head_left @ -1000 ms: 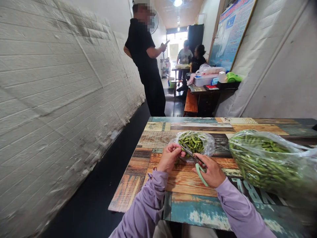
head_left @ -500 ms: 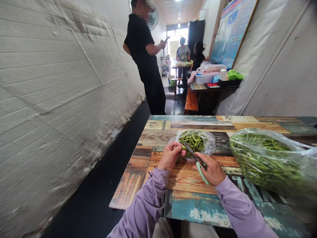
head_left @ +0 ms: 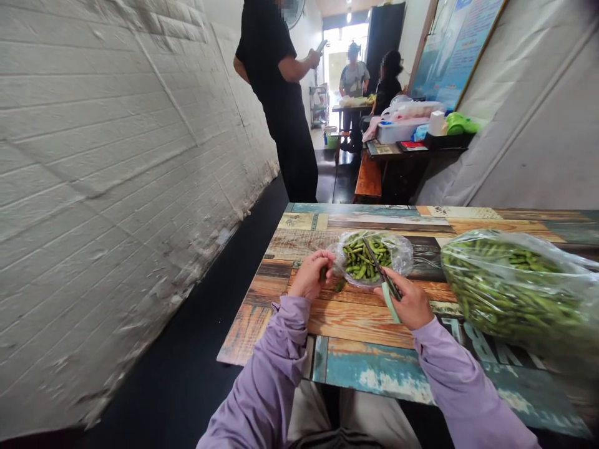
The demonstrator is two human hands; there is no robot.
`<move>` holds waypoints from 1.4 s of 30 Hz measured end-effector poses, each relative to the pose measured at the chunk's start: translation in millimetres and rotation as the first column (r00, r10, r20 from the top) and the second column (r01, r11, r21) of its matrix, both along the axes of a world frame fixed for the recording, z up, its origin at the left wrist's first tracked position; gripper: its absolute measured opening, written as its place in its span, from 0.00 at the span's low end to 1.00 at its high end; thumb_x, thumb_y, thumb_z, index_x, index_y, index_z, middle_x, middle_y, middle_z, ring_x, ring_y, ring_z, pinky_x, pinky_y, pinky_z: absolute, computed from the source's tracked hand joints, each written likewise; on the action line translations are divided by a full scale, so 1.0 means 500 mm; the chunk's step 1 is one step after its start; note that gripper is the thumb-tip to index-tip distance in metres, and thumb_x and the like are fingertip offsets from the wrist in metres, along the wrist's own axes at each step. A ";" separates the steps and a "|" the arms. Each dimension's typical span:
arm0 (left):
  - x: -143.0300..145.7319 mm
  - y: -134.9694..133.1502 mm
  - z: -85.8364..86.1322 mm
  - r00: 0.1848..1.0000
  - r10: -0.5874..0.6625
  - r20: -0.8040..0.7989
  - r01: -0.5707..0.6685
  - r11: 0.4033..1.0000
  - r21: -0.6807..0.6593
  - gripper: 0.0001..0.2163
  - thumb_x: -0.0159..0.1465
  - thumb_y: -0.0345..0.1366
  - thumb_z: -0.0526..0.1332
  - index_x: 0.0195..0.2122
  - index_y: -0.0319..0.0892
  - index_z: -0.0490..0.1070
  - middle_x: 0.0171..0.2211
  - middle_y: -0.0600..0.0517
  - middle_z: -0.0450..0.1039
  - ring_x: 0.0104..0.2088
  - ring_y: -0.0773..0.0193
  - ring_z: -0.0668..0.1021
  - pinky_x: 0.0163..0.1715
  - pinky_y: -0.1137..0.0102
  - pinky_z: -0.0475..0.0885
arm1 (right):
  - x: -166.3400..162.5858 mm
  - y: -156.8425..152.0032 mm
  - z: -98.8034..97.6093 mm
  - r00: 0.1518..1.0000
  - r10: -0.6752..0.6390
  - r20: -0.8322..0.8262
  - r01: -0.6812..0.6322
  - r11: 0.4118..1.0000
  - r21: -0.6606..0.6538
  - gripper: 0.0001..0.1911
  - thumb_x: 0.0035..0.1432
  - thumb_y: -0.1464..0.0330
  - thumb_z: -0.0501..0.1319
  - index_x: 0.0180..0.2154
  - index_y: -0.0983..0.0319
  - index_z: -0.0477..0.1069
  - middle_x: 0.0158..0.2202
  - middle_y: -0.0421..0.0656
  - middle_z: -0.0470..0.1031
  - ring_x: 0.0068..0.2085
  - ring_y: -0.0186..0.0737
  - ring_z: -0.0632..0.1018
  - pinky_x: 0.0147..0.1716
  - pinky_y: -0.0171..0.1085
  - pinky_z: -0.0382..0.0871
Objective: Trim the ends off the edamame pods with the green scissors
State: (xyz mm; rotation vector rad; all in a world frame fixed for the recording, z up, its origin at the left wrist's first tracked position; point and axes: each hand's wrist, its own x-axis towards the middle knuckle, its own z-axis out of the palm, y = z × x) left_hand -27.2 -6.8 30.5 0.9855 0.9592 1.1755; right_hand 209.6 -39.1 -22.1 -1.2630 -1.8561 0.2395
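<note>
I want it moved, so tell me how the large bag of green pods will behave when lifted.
The large bag would probably sag, since its clear plastic looks thin and wrinkled. It's likely fairly heavy, being packed with pods. Those look loose, so they may shift inside.

Backlit interior: far opening overexposed to white, with small lit ceiling lamps; floor at left near-black. Specular glare on the larger plastic bag, its lower right blurred. Wide-angle stretching at the edges; upper-right corner darkened.
</note>
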 end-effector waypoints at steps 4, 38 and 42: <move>-0.012 -0.012 -0.015 0.804 0.092 -0.587 0.071 0.966 0.249 0.07 0.54 0.37 0.61 0.25 0.38 0.69 0.22 0.55 0.65 0.24 0.70 0.66 0.27 0.73 0.61 | -0.005 -0.001 0.005 1.000 0.007 -0.004 -0.007 1.000 0.007 0.25 0.54 0.56 0.60 0.51 0.60 0.70 0.46 0.47 0.77 0.45 0.44 0.79 0.45 0.40 0.73; 0.019 -0.035 -0.019 0.988 -0.093 -0.121 0.110 0.984 0.138 0.10 0.51 0.37 0.69 0.32 0.38 0.74 0.26 0.54 0.69 0.23 0.73 0.67 0.24 0.77 0.61 | -0.025 -0.012 0.022 0.959 0.247 0.136 -0.233 0.966 -0.112 0.27 0.51 0.61 0.62 0.53 0.59 0.63 0.42 0.46 0.73 0.37 0.41 0.73 0.38 0.40 0.71; 0.022 -0.035 -0.018 0.984 -0.088 -0.156 0.115 0.978 0.172 0.10 0.51 0.37 0.68 0.31 0.38 0.74 0.26 0.53 0.70 0.25 0.71 0.68 0.26 0.76 0.62 | -0.027 -0.012 0.018 0.955 0.269 0.123 -0.254 0.960 -0.122 0.27 0.51 0.62 0.61 0.53 0.59 0.63 0.41 0.46 0.72 0.37 0.42 0.73 0.37 0.40 0.71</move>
